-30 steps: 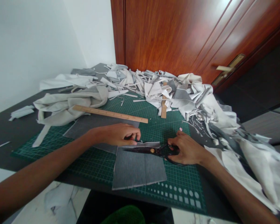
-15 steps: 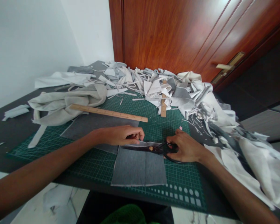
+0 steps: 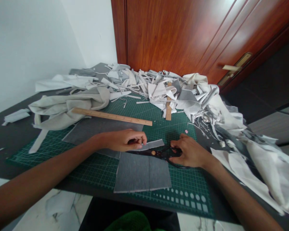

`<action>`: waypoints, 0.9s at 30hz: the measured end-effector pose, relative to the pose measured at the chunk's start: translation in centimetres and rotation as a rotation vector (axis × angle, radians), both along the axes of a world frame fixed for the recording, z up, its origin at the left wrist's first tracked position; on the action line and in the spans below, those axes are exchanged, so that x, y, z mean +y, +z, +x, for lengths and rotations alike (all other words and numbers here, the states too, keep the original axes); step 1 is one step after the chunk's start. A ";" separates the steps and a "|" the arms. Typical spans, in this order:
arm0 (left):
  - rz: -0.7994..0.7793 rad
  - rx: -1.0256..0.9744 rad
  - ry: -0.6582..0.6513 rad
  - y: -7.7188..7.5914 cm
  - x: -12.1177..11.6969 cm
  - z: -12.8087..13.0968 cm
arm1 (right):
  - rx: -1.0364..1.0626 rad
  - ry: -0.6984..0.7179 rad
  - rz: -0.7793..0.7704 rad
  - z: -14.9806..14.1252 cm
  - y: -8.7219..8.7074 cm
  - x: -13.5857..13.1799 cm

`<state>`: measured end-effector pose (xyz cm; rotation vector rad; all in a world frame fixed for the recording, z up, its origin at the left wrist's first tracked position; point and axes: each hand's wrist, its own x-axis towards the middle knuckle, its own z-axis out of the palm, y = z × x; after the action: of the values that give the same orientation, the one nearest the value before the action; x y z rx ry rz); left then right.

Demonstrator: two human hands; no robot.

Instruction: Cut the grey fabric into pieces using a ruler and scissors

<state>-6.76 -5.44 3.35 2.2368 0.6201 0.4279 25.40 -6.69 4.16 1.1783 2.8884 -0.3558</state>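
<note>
Right hand (image 3: 191,150) wraps firmly round the scissors (image 3: 153,153), which point left along the line between the grey cloth (image 3: 143,175) and a narrow strip (image 3: 154,143). That cloth lies flat on the green mat (image 3: 91,168), near edge toward the person. Left hand (image 3: 121,140) curls over the strip's left end; whether it's pinching, I can't tell. Good cutting here likely means low, level scissors, smooth cloth, and left hand clear of the tips!

Right hand (image 3: 192,150) gripping black scissors (image 3: 153,153), left hand (image 3: 125,140) by gray strip (image 3: 154,144), green cutting mat (image 3: 96,168) beneath
</note>
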 end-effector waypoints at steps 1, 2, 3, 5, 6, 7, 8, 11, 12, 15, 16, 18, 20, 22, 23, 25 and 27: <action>-0.012 0.021 -0.013 0.0 0.0 0.0 | 0.008 -0.001 0.000 0.0 -0.1 0.0; -0.032 0.047 -0.033 0.0 0.0 0.0 | 0.015 -0.003 0.001 0.1 -0.2 -0.1; -0.051 0.069 -0.050 -0.1 0.1 0.0 | 0.022 -0.005 0.002 0.1 -0.3 -0.1; -0.063 0.069 -0.035 -0.1 0.1 0.0 | 0.033 -0.005 0.006 0.2 -0.4 -0.2; -0.068 0.066 -0.027 -0.2 0.1 0.1 | 0.036 -0.003 0.010 0.3 -0.5 -0.2; -0.072 0.063 -0.020 -0.2 0.2 0.1 | 0.036 0.000 0.016 0.3 -0.5 -0.3; -0.074 0.061 -0.014 -0.3 0.2 0.1 | 0.033 0.002 0.020 0.3 -0.5 -0.3; -0.079 0.060 -0.005 -0.5 0.3 0.2 | 0.021 0.002 0.031 0.4 -0.5 -0.4; -0.081 0.060 -0.005 -0.5 0.3 0.2 | 0.019 0.004 0.032 0.4 -0.5 -0.4; -0.094 0.048 -0.005 -0.6 0.4 0.2 | 0.019 0.011 0.034 0.5 -0.6 -0.4; -0.098 0.041 -0.006 -0.6 0.4 0.2 | 0.022 0.012 0.035 0.5 -0.6 -0.3; -0.103 0.031 -0.004 -0.6 0.3 0.2 | 0.027 0.013 0.036 0.6 -0.7 -0.3; -0.097 0.033 0.001 -0.5 0.3 0.1 | 0.031 0.011 0.039 0.6 -0.7 -0.3; -0.086 0.045 0.006 -0.3 0.3 0.1 | 0.029 0.009 0.035 0.6 -0.7 -0.3; -0.080 0.053 0.006 -0.3 0.3 0.1 | 0.027 0.008 0.032 0.5 -0.7 -0.3; -0.071 0.068 0.008 -0.2 0.3 0.0 | 0.026 0.006 0.026 0.5 -0.6 -0.4; -0.065 0.067 0.013 -0.1 0.4 0.0 | 0.028 0.003 0.023 0.5 -0.6 -0.4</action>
<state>-6.79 -5.05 3.23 2.1940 0.6750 0.3355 25.88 -7.06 3.55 1.1819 2.9262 -0.3424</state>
